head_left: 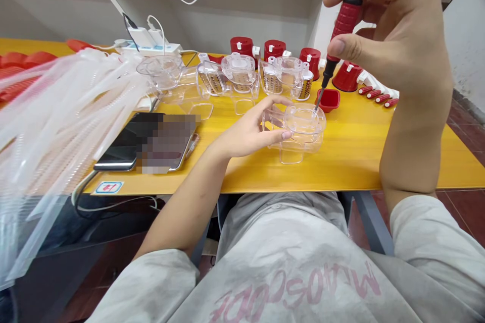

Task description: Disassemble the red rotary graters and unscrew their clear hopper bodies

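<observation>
My left hand [253, 128] grips the side of a clear plastic housing [303, 128] that stands on the yellow table, thumb in front and fingers behind. Up at the right, my right hand [401, 25] holds a screwdriver [344, 22] with a red and black handle, fingers around the grip. Its shaft slants down to the left, and the tip meets the round top of the housing near its far edge. Whether a screw sits under the tip is too small to see. Just behind the housing is a small red tray [329, 100].
More clear housings [240, 68] and perforated drums stand behind. Red cups [310, 60] line the back, with white parts with red ends [379, 96] at right. Phones [129, 141], a power strip [151, 49] and clear plastic bags [68, 111] lie left on the yellow table [348, 161].
</observation>
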`<state>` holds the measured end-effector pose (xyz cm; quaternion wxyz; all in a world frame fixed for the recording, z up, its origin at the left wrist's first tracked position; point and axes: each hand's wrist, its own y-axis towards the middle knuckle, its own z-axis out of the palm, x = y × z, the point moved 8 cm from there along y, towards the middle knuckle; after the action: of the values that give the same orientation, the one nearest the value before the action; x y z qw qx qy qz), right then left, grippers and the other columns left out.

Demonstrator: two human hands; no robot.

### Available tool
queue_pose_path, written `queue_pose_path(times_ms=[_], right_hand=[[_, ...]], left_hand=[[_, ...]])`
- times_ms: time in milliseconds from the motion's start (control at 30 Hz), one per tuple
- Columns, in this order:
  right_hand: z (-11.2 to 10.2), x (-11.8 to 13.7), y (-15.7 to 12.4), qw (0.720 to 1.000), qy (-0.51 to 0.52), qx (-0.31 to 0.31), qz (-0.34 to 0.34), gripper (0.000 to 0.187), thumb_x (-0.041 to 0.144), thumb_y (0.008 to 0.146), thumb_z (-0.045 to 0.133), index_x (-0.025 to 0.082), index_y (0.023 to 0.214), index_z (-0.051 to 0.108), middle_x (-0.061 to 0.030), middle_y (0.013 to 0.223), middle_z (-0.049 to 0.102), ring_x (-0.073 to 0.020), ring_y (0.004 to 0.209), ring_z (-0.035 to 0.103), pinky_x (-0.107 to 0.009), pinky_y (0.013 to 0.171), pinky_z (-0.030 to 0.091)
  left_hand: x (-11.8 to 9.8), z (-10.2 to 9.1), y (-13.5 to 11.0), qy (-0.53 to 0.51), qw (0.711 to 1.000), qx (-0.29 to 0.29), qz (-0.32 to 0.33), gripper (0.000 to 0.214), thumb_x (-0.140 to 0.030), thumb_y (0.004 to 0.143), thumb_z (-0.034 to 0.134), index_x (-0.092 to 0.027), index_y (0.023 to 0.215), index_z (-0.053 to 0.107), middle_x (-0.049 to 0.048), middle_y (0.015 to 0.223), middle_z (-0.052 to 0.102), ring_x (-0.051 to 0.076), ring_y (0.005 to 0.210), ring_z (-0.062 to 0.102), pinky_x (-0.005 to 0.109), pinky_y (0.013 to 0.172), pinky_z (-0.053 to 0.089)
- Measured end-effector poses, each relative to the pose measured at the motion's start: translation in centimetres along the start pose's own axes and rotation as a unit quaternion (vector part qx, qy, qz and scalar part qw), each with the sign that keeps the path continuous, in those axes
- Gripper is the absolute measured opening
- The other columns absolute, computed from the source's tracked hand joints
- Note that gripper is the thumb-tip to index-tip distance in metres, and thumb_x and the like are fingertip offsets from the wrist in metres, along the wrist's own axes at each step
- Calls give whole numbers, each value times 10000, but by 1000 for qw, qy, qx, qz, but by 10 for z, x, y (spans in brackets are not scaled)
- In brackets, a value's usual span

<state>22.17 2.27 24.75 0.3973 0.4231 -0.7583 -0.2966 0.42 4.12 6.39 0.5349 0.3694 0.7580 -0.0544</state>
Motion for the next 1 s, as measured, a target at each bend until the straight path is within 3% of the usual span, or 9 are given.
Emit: queue_pose_path(times_ms=[100, 200, 300, 433, 533, 667, 833, 900, 1000], right_hand=[[-2, -3, 1, 1000, -8, -8, 8, 459, 379, 812, 1097, 406, 1230, 907, 61, 1021, 804, -91, 845, 754, -182, 661, 634], [1, 0, -2, 998, 66, 4, 24, 533, 396, 856, 1051, 408, 1356, 866, 65, 1085, 826, -139, 1013, 841, -223, 817, 738], [6, 7, -6, 993, 108, 16, 40, 485, 363, 865, 1031, 393, 1325, 880, 56, 1117, 856, -179, 1145, 880, -255, 936, 767], [7, 8, -6, 994, 98, 2, 47, 450, 418, 862, 1045, 353, 1286, 912, 31, 1182, 883, -188, 1146, 881, -257, 920, 762], [4, 4, -3, 999, 46, -11, 20, 461, 467, 839, 1061, 366, 1268, 925, 40, 1111, 855, -133, 994, 835, -204, 789, 695], [-1, 0, 1, 999, 23, -33, -1, 474, 385, 771, 1095, 417, 1214, 930, 58, 1021, 821, -101, 826, 749, -190, 651, 626], [2, 3, -5, 994, 106, -5, 29, 614, 391, 812, 1061, 413, 1392, 861, 67, 1059, 837, -165, 1043, 846, -256, 918, 738], [4, 6, -6, 991, 129, 6, 19, 590, 368, 837, 1034, 414, 1398, 856, 58, 1141, 859, -198, 1149, 868, -285, 948, 751], [7, 7, -4, 991, 132, 14, 0, 479, 342, 861, 1002, 399, 1324, 893, 14, 1166, 873, -221, 1150, 879, -289, 876, 754]], left_hand=[[1, 0, 0, -5, 1000, -1, -1, 795, -693, 906, 939, -291, 1520, 633, 97, 1381, 707, 286, 1181, 713, 386, 913, 652], [1, 0, -1, -3, 1000, 1, -3, 793, -689, 911, 935, -286, 1522, 630, 96, 1363, 708, 290, 1184, 709, 386, 912, 651], [0, 0, 0, 6, 1000, 4, 1, 790, -686, 918, 931, -275, 1522, 629, 93, 1352, 714, 288, 1183, 715, 386, 927, 650], [-1, -1, 0, 1, 1000, -2, 4, 790, -693, 910, 943, -282, 1511, 637, 95, 1349, 719, 283, 1180, 714, 381, 922, 653], [-1, 0, 0, -5, 1000, -4, 2, 789, -713, 907, 944, -292, 1501, 641, 98, 1361, 722, 283, 1169, 717, 384, 912, 661], [-2, 0, 0, 1, 1000, -2, 2, 781, -705, 910, 945, -289, 1499, 645, 103, 1371, 721, 281, 1163, 721, 374, 893, 664], [0, 0, -1, -5, 1000, -1, -4, 801, -727, 902, 944, -300, 1510, 644, 108, 1371, 718, 296, 1179, 719, 382, 873, 661], [0, 0, -1, -2, 1000, -1, -7, 806, -733, 905, 937, -297, 1515, 641, 105, 1363, 718, 301, 1191, 720, 386, 881, 661], [0, 0, 0, 2, 1000, 1, -6, 813, -725, 901, 940, -284, 1514, 638, 102, 1349, 719, 299, 1190, 723, 384, 890, 658]])
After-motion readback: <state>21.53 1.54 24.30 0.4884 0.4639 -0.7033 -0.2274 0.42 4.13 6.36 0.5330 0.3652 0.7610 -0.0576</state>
